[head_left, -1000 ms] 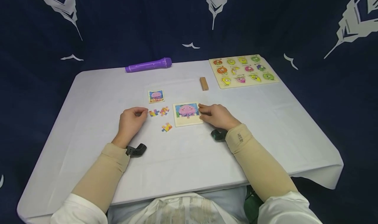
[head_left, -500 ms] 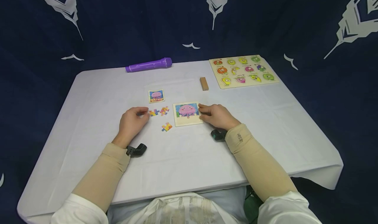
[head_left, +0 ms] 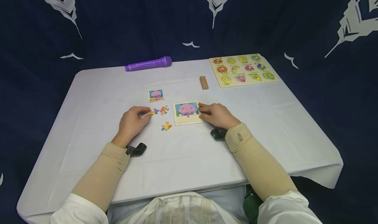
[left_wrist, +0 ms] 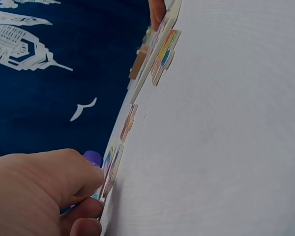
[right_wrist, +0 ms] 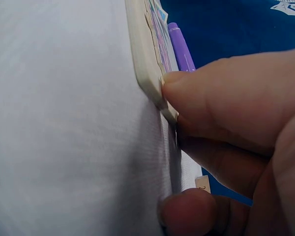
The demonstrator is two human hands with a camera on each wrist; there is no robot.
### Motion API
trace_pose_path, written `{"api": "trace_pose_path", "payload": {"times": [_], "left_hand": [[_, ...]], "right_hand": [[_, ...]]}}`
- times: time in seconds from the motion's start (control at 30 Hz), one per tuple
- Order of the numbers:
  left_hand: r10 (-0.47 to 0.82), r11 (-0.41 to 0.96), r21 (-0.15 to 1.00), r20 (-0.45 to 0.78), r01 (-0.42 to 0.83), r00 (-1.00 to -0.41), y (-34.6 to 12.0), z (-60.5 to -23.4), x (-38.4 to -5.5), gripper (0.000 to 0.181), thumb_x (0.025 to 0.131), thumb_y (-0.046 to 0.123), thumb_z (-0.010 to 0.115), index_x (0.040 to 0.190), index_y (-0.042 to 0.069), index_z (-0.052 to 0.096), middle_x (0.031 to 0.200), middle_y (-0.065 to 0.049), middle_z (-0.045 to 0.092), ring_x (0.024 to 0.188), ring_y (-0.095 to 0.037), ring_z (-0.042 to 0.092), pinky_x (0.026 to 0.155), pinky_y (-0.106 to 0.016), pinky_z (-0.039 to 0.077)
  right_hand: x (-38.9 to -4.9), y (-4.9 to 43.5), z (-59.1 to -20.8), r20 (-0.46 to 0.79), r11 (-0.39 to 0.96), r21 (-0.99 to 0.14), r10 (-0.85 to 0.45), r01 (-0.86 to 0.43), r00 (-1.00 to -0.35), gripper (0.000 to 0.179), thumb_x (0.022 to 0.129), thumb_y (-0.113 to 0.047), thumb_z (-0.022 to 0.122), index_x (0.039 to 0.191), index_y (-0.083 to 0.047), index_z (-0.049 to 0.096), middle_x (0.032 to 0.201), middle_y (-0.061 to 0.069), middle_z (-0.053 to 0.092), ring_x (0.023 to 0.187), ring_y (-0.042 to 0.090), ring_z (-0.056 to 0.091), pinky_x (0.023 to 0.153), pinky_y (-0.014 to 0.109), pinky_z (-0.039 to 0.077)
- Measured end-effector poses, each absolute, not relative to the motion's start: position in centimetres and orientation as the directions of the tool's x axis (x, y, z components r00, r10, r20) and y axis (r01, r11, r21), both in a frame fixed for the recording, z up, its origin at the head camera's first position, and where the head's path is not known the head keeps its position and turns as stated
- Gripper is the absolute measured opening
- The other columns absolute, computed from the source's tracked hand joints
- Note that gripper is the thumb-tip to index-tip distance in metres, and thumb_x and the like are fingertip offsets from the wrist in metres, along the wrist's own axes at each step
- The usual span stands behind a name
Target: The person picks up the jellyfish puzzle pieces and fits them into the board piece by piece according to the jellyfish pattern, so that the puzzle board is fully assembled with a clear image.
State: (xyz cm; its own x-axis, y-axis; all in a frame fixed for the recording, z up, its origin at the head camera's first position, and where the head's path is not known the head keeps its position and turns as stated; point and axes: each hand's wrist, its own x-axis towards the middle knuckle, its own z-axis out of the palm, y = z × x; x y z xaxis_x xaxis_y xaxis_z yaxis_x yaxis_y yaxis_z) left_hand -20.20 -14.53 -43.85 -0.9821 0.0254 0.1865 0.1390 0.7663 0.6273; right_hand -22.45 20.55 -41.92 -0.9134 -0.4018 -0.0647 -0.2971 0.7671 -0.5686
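A wooden jigsaw tray [head_left: 189,121] with a pink jellyfish picture in its upper part lies mid-table; its lower strip is bare. My right hand [head_left: 218,115] grips its right edge, the thumb on its corner [right_wrist: 146,73] in the right wrist view. My left hand [head_left: 132,123] is at the left end of a colourful puzzle piece [head_left: 154,112], thumb and forefinger apart at its edge, partly covering it. Beside that lies a second puzzle piece [head_left: 164,110], and a third puzzle piece [head_left: 166,126] sits nearer me.
A small jellyfish picture card [head_left: 156,95] lies behind the pieces. Farther back are a purple toy microphone [head_left: 148,64], a small brown wooden block [head_left: 203,83] and a fruit puzzle board [head_left: 245,71] on the white-covered table [head_left: 177,165].
My left hand has shifted slightly right, bringing its fingertips up to the leftmost puzzle piece. My right hand and the tray stay where they were.
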Motion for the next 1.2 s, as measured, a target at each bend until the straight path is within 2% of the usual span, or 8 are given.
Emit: {"api": "trace_pose_path", "payload": {"times": [0.37,0.6,0.83,1.1,1.2], "left_hand": [[0.031,0.784,0.607,0.174,0.132,-0.984,-14.49,-43.80,-20.22,0.029,0.093,0.024,0.072,0.120,0.012,0.075,0.114,-0.009,0.071,0.078,-0.021,0.057,0.066,-0.033,0.040],[0.043,0.789,0.598,0.174,0.140,-0.984,-14.41,-43.75,-20.19,0.031,0.092,0.019,0.071,0.122,0.010,0.074,0.112,-0.008,0.071,0.075,-0.021,0.055,0.065,-0.033,0.040],[0.051,0.809,0.571,0.168,0.139,-0.985,-14.41,-43.63,-20.36,0.037,0.092,0.022,0.071,0.128,0.011,0.073,0.113,-0.009,0.071,0.076,-0.021,0.056,0.065,-0.033,0.039],[0.049,0.818,0.559,0.162,0.133,-0.986,-14.36,-43.63,-20.32,0.027,0.093,0.023,0.071,0.118,0.013,0.077,0.110,-0.009,0.069,0.077,-0.023,0.056,0.065,-0.034,0.040],[0.043,0.821,0.557,0.159,0.125,-0.986,-14.36,-43.66,-20.39,0.033,0.093,0.024,0.072,0.124,0.012,0.073,0.109,-0.009,0.069,0.077,-0.022,0.056,0.065,-0.034,0.040]], "right_hand": [[-22.53,20.68,-42.07,-0.068,0.768,-0.572,-0.396,-0.289,-0.916,0.045,0.100,-0.028,0.066,0.141,-0.010,0.061,0.156,-0.002,0.049,0.147,0.030,0.042,0.120,0.050,0.034],[-22.40,20.57,-41.85,-0.073,0.768,-0.575,-0.393,-0.284,-0.916,0.044,0.101,-0.029,0.066,0.141,-0.011,0.062,0.155,-0.003,0.050,0.147,0.029,0.042,0.120,0.049,0.033],[-22.42,20.54,-41.87,-0.073,0.764,-0.582,-0.390,-0.278,-0.918,0.044,0.101,-0.029,0.066,0.140,-0.010,0.062,0.155,-0.002,0.050,0.147,0.028,0.042,0.120,0.048,0.034],[-22.55,20.62,-42.15,-0.073,0.764,-0.582,-0.390,-0.279,-0.918,0.045,0.101,-0.030,0.065,0.141,-0.010,0.062,0.155,-0.002,0.050,0.148,0.029,0.042,0.121,0.049,0.033],[-22.55,20.64,-42.20,-0.072,0.761,-0.585,-0.392,-0.279,-0.917,0.044,0.101,-0.030,0.065,0.141,-0.010,0.062,0.155,-0.002,0.050,0.148,0.028,0.042,0.121,0.049,0.033]]}}
